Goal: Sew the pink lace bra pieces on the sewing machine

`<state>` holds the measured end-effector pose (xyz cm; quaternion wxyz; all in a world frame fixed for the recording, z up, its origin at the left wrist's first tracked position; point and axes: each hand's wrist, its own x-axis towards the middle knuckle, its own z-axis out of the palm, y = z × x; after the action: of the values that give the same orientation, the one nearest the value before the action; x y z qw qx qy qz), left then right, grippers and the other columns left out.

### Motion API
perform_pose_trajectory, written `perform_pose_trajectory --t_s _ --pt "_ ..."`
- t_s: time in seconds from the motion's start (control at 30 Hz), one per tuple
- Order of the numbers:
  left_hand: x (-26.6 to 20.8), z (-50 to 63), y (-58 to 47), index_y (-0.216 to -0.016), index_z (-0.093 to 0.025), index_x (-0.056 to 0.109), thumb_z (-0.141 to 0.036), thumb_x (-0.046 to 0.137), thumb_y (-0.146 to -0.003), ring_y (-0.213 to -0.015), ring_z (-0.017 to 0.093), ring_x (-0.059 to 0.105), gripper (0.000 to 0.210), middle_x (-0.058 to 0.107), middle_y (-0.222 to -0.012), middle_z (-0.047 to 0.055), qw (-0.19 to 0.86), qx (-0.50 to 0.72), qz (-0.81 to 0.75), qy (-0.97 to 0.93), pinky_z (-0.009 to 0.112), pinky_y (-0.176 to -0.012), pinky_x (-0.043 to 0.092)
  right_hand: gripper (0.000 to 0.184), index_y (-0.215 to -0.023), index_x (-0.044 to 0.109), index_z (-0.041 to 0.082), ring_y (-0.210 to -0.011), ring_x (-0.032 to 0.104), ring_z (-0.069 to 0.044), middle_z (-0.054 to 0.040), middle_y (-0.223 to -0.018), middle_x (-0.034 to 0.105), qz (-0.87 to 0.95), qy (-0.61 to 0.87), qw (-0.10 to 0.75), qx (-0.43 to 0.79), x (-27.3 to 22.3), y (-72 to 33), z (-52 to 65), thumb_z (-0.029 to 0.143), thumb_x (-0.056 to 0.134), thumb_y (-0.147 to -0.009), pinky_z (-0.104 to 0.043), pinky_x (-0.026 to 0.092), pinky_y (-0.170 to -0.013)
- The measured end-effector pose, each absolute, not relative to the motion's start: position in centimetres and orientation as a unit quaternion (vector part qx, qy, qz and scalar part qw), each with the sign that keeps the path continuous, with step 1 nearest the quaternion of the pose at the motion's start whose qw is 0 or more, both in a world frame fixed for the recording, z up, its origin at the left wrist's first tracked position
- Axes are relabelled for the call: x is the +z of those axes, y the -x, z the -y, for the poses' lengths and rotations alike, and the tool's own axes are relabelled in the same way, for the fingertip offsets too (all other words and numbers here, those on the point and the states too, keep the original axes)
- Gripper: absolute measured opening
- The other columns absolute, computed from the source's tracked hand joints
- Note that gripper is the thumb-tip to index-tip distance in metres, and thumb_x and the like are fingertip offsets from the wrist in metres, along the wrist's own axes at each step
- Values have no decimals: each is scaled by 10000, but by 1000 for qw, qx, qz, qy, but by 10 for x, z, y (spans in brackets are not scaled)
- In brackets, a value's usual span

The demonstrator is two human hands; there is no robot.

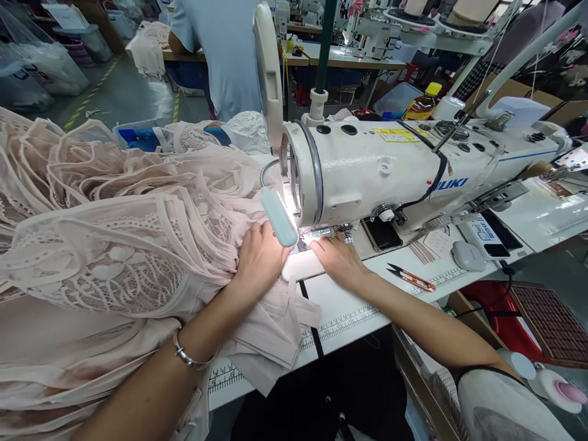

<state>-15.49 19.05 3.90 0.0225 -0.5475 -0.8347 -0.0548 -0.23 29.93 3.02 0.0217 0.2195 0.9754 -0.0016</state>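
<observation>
My left hand (261,252) rests at the sewing machine (362,171), its fingers bent over a beige lace garment (229,223). A pale green guard (278,216) hides part of those fingertips. Across the needle area, my right hand (339,260) has its thumb and fingers drawn together close to the presser foot. What lies between them is too small to make out, and the machine head covers some of the fingers. Beige garments with lace panels (110,263) are heaped to the left of my left hand and drape over the table's front edge.
Orange-handled thread snips (411,277) lie on the white table (349,306), which has a printed ruler edge. A phone (382,234) and a grey case (468,256) sit beneath the machine arm. A yellow-capped bottle (422,103) stands behind. A person in light blue (229,55) is beyond the machine.
</observation>
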Motion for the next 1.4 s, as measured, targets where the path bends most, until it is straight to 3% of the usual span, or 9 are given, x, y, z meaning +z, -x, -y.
perform_pose_trajectory --t_s 0.23,0.37,0.5,0.67,0.83,0.93,1.0,1.17,1.4 --pt "54 -197 172 -1100 -101 678 -77 483 -881 -1091 345 609 294 652 -1172 207 52 -53 872 484 437 -907 498 373 -1167 633 186 -861 602 -271 -110 -938 696 -969 -241 -17 -46 18 1 -315 17 404 -925 -375 420 -801" --pt "61 -163 146 -901 -127 667 -76 452 -928 -923 311 605 223 641 -893 141 97 -5 772 628 422 -796 498 242 -1128 634 157 -843 581 -239 -117 -983 678 -981 -140 -108 -78 19 -6 -305 249 426 -1044 -371 415 -798" --pt "65 -118 128 -812 -127 638 -124 564 -900 -804 292 583 115 611 -809 117 89 42 686 721 411 -721 479 288 -1005 626 164 -825 544 -218 -69 -917 647 -986 25 -80 -146 21 -7 -282 438 682 -935 -346 404 -757" --pt "78 -69 133 -840 -184 627 26 464 -868 -824 217 587 267 650 -889 46 -112 -13 662 741 336 -765 438 210 -761 556 195 -756 503 -190 -22 -761 587 -974 -20 -119 -193 21 -12 -279 217 688 -923 -315 373 -691" --pt "93 -33 143 -872 -239 658 -91 562 -897 -742 152 610 178 666 -841 -33 -400 28 598 694 265 -661 387 135 -796 553 213 -781 584 -169 -16 -854 632 -889 -167 -204 -374 25 -24 -290 136 633 -873 -284 451 -676" --pt "86 -45 140 -923 -229 667 -239 566 -958 -721 162 640 107 687 -838 -16 -409 33 629 660 262 -618 409 140 -816 496 227 -716 637 -146 -17 -961 685 -821 -201 -192 -499 27 -29 -282 193 624 -862 -285 500 -655" --pt "75 -64 135 -1039 -208 653 -245 488 -1003 -758 182 651 173 697 -904 23 -287 -9 710 643 276 -622 445 100 -857 514 223 -643 634 -120 -25 -1018 699 -807 -192 -169 -533 30 -34 -272 205 611 -869 -274 499 -622" --pt "58 -95 137 -1046 -181 707 -1 469 -907 -1057 259 633 330 692 -1119 124 38 -33 717 695 383 -886 506 55 -855 652 212 -583 548 -102 32 -726 656 -885 -34 -52 -462 42 -49 -257 202 639 -908 -226 400 -567" --pt "88 -74 155 -638 -211 677 -392 674 -935 -623 185 620 348 642 -625 5 -311 83 618 717 278 -589 413 114 -906 594 187 -743 544 -161 -30 -883 634 -955 -177 -98 -218 35 -26 -272 239 696 -910 -271 410 -666"
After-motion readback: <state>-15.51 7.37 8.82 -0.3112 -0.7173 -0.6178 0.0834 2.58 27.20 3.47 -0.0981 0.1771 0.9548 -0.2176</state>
